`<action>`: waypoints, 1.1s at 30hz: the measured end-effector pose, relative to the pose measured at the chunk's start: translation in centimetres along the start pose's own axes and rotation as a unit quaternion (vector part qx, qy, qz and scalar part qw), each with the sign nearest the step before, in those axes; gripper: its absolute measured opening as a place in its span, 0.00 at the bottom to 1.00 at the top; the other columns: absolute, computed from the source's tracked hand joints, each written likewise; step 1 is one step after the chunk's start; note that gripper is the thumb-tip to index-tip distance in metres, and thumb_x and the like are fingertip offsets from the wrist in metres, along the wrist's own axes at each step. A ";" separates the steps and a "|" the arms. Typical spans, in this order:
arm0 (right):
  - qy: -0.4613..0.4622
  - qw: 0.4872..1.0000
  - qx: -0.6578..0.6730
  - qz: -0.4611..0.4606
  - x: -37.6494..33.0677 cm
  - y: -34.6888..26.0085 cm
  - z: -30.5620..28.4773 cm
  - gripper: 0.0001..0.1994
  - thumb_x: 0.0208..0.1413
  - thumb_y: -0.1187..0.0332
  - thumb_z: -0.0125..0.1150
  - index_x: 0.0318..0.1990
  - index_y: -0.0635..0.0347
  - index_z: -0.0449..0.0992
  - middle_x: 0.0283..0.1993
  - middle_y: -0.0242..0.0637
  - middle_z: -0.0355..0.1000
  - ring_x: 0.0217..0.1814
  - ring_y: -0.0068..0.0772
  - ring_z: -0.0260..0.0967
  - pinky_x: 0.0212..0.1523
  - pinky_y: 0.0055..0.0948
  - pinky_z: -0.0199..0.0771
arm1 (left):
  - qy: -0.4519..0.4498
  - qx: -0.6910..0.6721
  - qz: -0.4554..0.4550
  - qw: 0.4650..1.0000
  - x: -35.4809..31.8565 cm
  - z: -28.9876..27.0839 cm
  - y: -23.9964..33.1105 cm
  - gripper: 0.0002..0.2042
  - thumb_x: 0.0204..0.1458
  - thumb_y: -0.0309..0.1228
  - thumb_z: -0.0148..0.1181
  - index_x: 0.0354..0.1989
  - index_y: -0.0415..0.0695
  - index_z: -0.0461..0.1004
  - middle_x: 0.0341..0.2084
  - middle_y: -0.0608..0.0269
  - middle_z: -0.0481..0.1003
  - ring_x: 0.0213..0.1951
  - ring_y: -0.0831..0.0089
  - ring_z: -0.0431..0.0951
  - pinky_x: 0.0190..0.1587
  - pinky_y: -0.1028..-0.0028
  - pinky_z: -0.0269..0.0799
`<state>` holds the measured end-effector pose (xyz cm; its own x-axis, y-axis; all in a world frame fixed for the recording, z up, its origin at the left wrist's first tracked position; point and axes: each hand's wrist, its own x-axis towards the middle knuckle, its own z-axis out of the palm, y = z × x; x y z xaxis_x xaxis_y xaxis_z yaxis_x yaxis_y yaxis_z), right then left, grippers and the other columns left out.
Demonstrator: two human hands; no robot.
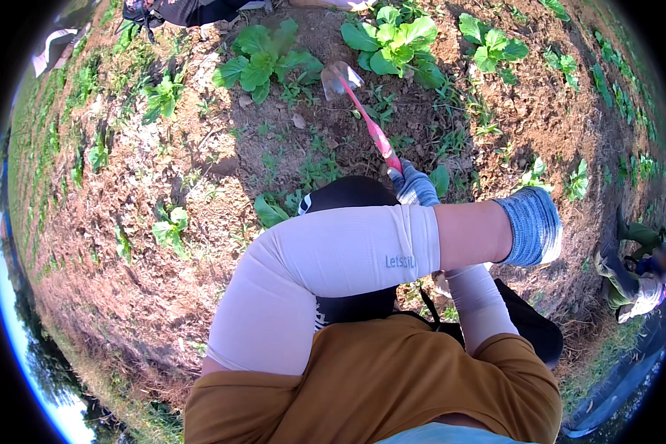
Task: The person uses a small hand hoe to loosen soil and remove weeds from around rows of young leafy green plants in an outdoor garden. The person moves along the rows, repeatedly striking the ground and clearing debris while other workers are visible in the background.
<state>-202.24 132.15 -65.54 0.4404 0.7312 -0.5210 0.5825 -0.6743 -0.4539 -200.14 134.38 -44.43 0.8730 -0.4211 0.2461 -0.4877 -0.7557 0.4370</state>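
My right hand (414, 186), in a blue-grey knit glove, is closed around the pink-red handle (375, 132) of a small garden shovel. The shovel's broad metal blade (334, 83) is at the soil between two leafy green plants, one on the left (263, 63) and one on the right (394, 46). My left arm, in a white sleeve (340, 248), crosses in front of me to the right, above the right forearm. At its end my gloved left hand (529, 226) is turned away, so its fingers and anything in them are hidden.
Smaller seedlings (172, 228) and weeds grow across the brown soil (222, 166). A dark bag or garment (185, 11) is at the top edge. Another person (633, 270) is at the far right, near dark sheeting (621, 392). My dark-clad knee (359, 192) is below the shovel.
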 end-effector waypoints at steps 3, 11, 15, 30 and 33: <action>0.011 0.997 -0.056 -0.048 4.8 -4.5 -1.7 0.20 0.57 0.52 0.42 0.42 0.60 0.69 0.36 0.53 0.72 0.40 0.55 0.69 0.40 0.46 0.67 | 0.013 0.018 -0.013 1.000 0.2 0.8 0.8 0.04 0.35 0.27 0.55 0.20 0.46 0.77 0.14 0.63 0.73 0.19 0.65 0.75 0.16 0.65 0.67; -0.024 0.982 0.107 0.156 -3.0 8.6 -1.7 0.21 0.55 0.52 0.51 0.50 0.56 0.67 0.36 0.49 0.72 0.34 0.52 0.69 0.33 0.40 0.67 | -0.066 -0.021 -0.016 0.997 -1.6 -1.9 0.7 0.07 0.39 0.25 0.56 0.27 0.43 0.79 0.24 0.60 0.77 0.26 0.63 0.77 0.22 0.64 0.70; 0.004 0.895 0.386 0.224 -5.9 11.1 -0.8 0.21 0.55 0.53 0.52 0.50 0.56 0.67 0.34 0.48 0.72 0.31 0.49 0.69 0.32 0.38 0.67 | -0.059 0.005 0.000 0.998 -2.2 -3.2 1.0 0.05 0.37 0.27 0.57 0.23 0.46 0.78 0.20 0.64 0.77 0.23 0.65 0.77 0.20 0.65 0.70; 0.063 0.995 0.053 -0.055 10.5 -10.9 1.6 0.26 0.55 0.55 0.44 0.57 0.62 0.58 0.42 0.57 0.70 0.45 0.57 0.68 0.46 0.45 0.67 | 0.084 0.023 -0.039 0.995 -1.6 -0.5 0.4 0.03 0.35 0.27 0.54 0.16 0.45 0.74 0.13 0.66 0.72 0.17 0.68 0.73 0.16 0.67 0.64; 0.012 0.997 0.068 -0.025 11.0 -12.6 4.3 0.28 0.55 0.54 0.44 0.58 0.66 0.55 0.42 0.59 0.69 0.46 0.57 0.67 0.47 0.45 0.66 | 0.060 0.028 -0.036 0.997 -2.1 -1.4 0.5 0.03 0.36 0.27 0.54 0.17 0.46 0.74 0.14 0.67 0.72 0.17 0.68 0.73 0.15 0.67 0.64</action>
<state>-207.65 148.28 -68.62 0.4302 0.7650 -0.4792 0.5071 -0.6440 -0.5729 -202.26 135.56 -43.52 0.8978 -0.3037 0.3190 -0.4196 -0.8099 0.4099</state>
